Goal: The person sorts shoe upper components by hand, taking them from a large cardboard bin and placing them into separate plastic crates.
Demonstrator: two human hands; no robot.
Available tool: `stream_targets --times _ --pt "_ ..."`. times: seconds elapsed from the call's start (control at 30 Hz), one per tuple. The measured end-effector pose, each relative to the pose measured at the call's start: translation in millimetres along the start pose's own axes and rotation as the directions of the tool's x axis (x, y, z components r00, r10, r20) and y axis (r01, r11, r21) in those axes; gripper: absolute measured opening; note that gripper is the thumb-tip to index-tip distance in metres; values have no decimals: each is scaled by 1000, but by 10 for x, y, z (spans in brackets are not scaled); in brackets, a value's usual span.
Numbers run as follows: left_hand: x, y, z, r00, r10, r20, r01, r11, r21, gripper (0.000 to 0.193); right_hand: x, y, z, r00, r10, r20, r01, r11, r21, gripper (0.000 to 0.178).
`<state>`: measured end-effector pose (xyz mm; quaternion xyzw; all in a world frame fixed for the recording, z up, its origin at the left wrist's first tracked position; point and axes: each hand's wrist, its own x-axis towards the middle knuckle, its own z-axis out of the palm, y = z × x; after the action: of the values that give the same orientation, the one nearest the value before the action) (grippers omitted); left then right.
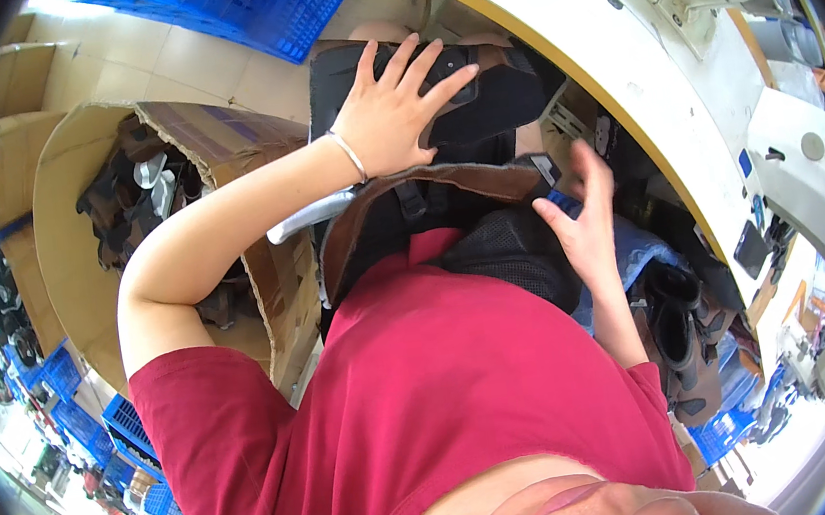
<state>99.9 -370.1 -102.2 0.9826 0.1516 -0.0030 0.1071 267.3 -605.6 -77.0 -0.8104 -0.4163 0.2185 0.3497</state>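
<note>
A black sewn fabric piece (477, 110) with a brown edge lies over my lap. My left hand (406, 102), with a silver bangle at the wrist, rests flat on it, fingers spread. Nearer to me, a brown-faced flap (485, 179) stands up from black fabric with a strap and buckle; a small dark-and-white tag (546, 169) sits at its right end. Beside that end is my right hand (586, 209), thumb and fingers apart, holding nothing visible. Black mesh (513, 252) bulges below the flap. What lies under the fabric is hidden.
A big cardboard box (255, 143) of brown-and-black pieces stands at my left. The white table (655, 81) with a yellow edge curves along the right, bearing a sewing machine (809, 150). Blue crates (276, 15) stand ahead. More black-and-brown pieces (676, 320) hang at my right.
</note>
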Motion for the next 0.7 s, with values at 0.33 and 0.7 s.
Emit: stream_targets --times 0.33,0.7 --pt "213 -312 -73 998 2 -70 0 999 35 88 341 104 301 968 161 194 -246 777 580 17" --pt "156 -92 6 987 -44 -155 37 998 -47 86 619 219 546 937 298 181 -345 719 604 18"
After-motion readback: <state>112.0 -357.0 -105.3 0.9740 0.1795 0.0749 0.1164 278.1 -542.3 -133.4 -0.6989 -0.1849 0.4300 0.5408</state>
